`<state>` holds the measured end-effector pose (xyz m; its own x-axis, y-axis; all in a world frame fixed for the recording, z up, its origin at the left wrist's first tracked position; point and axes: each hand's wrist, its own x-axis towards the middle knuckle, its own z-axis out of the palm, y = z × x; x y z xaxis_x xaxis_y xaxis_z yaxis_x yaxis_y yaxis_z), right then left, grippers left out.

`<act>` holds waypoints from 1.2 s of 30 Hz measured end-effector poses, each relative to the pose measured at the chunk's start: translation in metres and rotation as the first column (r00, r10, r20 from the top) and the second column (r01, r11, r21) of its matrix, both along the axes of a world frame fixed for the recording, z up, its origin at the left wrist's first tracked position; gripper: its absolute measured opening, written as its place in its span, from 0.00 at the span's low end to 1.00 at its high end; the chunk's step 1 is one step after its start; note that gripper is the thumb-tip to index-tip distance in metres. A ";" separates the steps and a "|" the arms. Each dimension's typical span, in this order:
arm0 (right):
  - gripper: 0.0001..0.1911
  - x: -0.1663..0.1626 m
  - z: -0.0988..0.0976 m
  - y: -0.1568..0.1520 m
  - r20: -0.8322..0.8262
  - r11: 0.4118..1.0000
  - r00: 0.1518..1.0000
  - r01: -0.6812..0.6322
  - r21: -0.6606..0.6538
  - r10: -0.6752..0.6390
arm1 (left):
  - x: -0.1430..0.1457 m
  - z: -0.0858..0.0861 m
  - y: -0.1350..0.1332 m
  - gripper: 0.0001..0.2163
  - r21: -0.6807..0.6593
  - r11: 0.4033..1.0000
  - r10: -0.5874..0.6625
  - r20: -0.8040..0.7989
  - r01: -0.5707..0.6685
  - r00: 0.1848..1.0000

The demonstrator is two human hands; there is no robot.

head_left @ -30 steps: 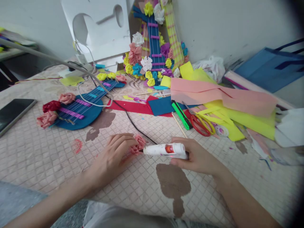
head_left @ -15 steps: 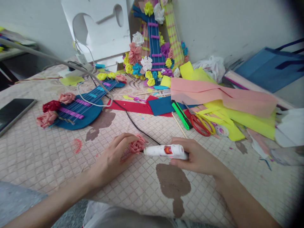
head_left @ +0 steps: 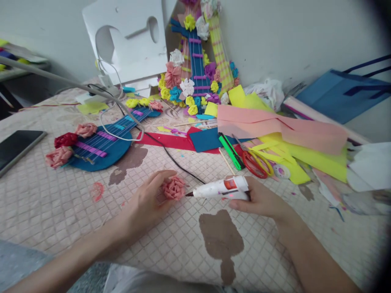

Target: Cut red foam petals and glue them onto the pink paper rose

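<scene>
A pink crepe-paper flower (head_left: 174, 188) is held by my left hand (head_left: 149, 199), thumb and fingers closed around its left side. My right hand (head_left: 259, 199) grips a white hot glue gun (head_left: 221, 188), its dark nozzle pointing left, a small gap from the flower's right edge. A black cord (head_left: 174, 158) runs over the table behind both hands. To the far left lies a blue paper guitar (head_left: 110, 148) with purple strips, strings and paper flowers at its end.
Behind the hands lie a green box cutter (head_left: 231, 151), red-and-yellow scissors (head_left: 258, 162), a tape roll (head_left: 281, 171), and pink crepe paper (head_left: 284, 124). A phone (head_left: 21, 148) rests at left. Flower-covered guitars (head_left: 195, 69) lean on the wall; a white cable (head_left: 76, 84) crosses at left.
The glue gun has drawn back to the right and its nozzle is now apart from the flower. My left hand has shifted slightly left and still holds the flower.
</scene>
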<state>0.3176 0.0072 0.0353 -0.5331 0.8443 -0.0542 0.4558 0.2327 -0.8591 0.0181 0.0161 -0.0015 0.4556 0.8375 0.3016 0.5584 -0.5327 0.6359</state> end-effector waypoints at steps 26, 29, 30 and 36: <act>0.11 -0.016 0.000 -0.001 0.068 0.991 0.993 0.090 0.098 -0.096 | 0.005 0.000 -0.002 0.26 -0.067 0.997 -0.035 0.021 0.036 0.999; 0.10 -0.018 0.002 -0.001 0.082 0.990 0.993 0.075 0.121 -0.086 | 0.005 -0.001 -0.003 0.27 -0.037 0.998 -0.041 0.033 0.042 0.999; 0.10 -0.019 0.002 -0.001 0.085 0.990 0.993 0.073 0.124 -0.084 | 0.005 -0.001 -0.003 0.27 -0.029 0.998 -0.046 0.031 0.047 0.998; 0.09 -0.018 0.000 -0.001 0.075 0.987 0.993 0.076 0.141 -0.087 | 0.007 -0.001 -0.003 0.28 -0.009 0.998 -0.056 0.023 0.056 0.998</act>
<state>0.2996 0.0061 0.0354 -0.4608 0.8871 0.0255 0.5446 0.3053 -0.7811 0.0255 0.0127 -0.0027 0.4950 0.8137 0.3048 0.5130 -0.5568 0.6533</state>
